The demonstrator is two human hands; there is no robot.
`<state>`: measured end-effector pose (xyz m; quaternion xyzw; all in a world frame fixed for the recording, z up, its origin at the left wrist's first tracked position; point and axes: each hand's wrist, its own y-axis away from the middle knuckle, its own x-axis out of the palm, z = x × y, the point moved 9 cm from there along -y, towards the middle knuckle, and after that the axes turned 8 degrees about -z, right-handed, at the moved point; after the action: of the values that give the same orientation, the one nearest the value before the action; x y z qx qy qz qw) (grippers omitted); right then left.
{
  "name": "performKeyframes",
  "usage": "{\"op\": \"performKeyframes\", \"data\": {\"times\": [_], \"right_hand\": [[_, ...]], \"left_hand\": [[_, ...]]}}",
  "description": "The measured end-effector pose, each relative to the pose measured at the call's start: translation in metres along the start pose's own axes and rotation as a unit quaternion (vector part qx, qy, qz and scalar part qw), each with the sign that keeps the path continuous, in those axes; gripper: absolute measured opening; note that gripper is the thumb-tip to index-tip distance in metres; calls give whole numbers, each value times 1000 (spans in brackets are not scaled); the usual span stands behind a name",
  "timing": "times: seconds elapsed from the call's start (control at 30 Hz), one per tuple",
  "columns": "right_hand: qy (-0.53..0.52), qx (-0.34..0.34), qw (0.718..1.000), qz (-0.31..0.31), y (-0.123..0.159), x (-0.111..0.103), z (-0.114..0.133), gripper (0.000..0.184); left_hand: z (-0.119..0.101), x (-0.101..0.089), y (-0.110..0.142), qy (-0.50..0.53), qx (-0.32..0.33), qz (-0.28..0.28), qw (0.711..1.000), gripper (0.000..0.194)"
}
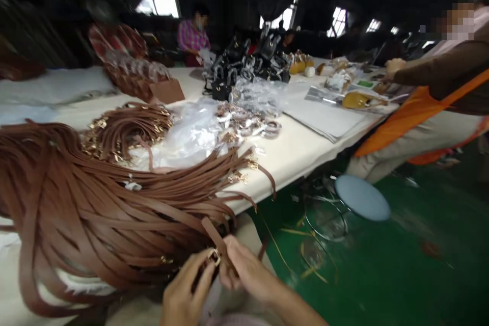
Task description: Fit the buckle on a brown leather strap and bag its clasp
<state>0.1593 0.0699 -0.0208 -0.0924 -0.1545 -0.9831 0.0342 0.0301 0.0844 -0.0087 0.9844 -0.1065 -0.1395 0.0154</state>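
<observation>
Right grip (248, 270): closed around a flat brown leather-look strap (214, 234), thumb laid along it, free end sticking out past the fingers. Left grip (187, 288): thumb and forefinger pinching a small gold-coloured metal buckle (215, 257) at the fingertips. Both in front of me, just off the near edge of the worktop (301, 147).

Key geometry: buckle sits right beside the strap, on its left. Strap's long axis slants, free end up and away to my left, other end down toward my right palm. Left grip is nearer the buckle, right has the strap. Can't tell whether strap and buckle touch or are already joined; fingers hide it.

Outward: big loose heap of long brown straps (114, 209) to my left, its near ends just beyond my hands. Behind it, a coiled bundle of brown straps with gold-coloured clasps (130, 125), then crumpled clear plastic bags (196, 132). Farther back, a cluster of small black handbags (248, 69). Off to the right, a round pale-blue stool (362, 197) on the green floor (374, 275); a co-worker in an orange apron (405, 117) at the worktop beyond.
</observation>
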Motion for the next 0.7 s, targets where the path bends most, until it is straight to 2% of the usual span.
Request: {"op": "performKeyframes", "data": {"times": [0.07,0.17,0.3,0.4,0.53,0.6,0.7], "right_hand": [[-21,-5,1000,21,-1,-3,1,63],[-82,32,996,33,0,-8,-6,55],[-165,88,979,84,6,1,-17,47],[-183,118,969,112,11,7,-25,46],[-182,128,968,113,13,9,-30,47],[-178,126,970,110,13,9,-30,50],[-169,110,974,108,11,11,-29,52]], "left_hand": [[23,-13,-6,22,-51,-64,996,39],[43,-26,-9,145,-121,-137,972,42],[37,-28,-11,299,-171,-157,926,42],[23,-26,-15,322,-157,-141,923,42],[23,-26,-15,298,-144,-126,935,40],[21,-26,-15,215,-112,-101,965,38],[9,-14,-12,49,-19,-27,998,32]]}}
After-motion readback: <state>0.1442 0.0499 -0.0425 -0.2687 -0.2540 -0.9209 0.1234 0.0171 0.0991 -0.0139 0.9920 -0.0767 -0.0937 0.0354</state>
